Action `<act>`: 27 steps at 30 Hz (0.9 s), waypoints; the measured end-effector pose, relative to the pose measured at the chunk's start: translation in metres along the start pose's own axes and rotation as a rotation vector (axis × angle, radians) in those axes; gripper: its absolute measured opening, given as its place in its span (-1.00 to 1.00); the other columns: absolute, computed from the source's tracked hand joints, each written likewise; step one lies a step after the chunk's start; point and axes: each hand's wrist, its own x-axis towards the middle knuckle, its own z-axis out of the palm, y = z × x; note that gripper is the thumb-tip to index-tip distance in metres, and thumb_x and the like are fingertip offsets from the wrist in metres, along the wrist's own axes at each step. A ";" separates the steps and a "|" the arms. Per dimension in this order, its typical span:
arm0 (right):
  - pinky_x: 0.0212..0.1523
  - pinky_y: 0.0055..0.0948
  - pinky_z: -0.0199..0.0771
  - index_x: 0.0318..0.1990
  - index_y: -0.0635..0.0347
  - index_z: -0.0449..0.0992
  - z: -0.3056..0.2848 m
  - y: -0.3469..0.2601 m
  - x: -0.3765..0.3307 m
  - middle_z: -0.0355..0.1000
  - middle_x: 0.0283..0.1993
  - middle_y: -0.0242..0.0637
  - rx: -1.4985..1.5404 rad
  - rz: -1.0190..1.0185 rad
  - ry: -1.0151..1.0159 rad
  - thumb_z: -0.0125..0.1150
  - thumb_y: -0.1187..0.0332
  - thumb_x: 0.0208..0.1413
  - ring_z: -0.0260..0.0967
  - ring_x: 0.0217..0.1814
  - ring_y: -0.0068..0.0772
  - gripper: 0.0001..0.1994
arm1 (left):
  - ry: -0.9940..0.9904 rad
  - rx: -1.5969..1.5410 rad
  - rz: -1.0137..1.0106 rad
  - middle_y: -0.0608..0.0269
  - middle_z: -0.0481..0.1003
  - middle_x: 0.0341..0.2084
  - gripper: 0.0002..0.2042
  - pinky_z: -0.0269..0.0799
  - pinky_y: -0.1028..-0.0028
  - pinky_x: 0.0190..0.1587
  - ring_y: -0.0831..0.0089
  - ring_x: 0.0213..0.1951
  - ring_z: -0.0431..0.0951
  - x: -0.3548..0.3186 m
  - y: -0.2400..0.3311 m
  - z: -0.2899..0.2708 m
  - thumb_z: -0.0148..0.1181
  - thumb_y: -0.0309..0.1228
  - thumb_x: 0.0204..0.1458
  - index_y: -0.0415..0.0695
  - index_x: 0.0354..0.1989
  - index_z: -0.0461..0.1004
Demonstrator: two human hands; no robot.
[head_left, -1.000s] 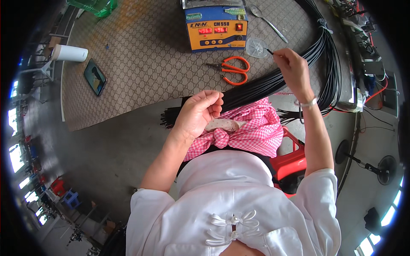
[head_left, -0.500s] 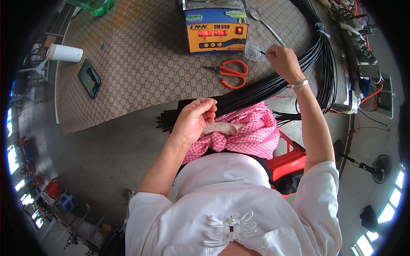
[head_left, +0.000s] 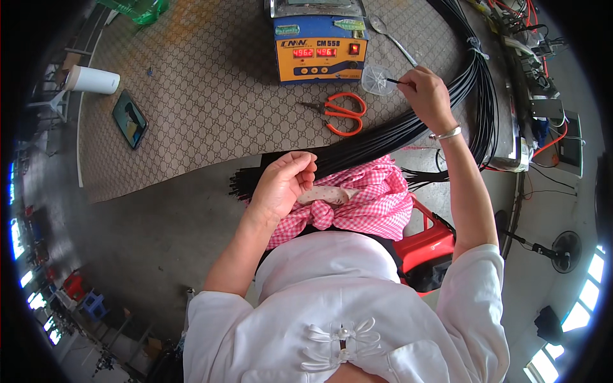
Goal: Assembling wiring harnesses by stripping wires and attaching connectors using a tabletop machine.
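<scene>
My right hand (head_left: 426, 97) pinches a thin black wire (head_left: 397, 82), its tip pointing left at the rim of a small clear plastic dish (head_left: 378, 80). From this angle I cannot tell whether the tip touches the dish. My left hand (head_left: 285, 182) is closed, thumb against curled fingers, just in front of a thick bundle of black wires (head_left: 377, 138). Whatever those fingers hold, if anything, is hidden. The cut wire ends (head_left: 242, 183) stick out left of that hand, over the table's near edge. Orange-handled cutters (head_left: 345, 115) lie between the dish and the bundle.
Behind the cutters stands a blue and yellow solder pot (head_left: 321, 56) with a lit display. A metal spoon (head_left: 393, 39) lies beside it. On the left of the patterned table (head_left: 211, 96) are a phone (head_left: 130, 119) and a white cup (head_left: 93, 80). A red stool (head_left: 426, 235) is below.
My right hand has drawn slightly right, away from the dish, and more of the black wire shows. My left hand keeps its closed pose. The whole view has shifted a little.
</scene>
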 end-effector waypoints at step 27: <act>-0.60 -0.70 0.08 -0.45 0.27 0.46 -0.004 -0.022 -0.011 0.28 -0.60 -0.52 1.100 0.333 -0.140 0.23 0.49 -0.08 0.11 -0.60 -0.74 -0.93 | -0.123 -0.074 0.102 0.39 0.45 -0.46 -0.82 0.35 0.59 -0.33 0.61 -0.44 0.42 0.013 0.013 0.029 0.04 -0.36 0.06 -0.14 -0.21 0.41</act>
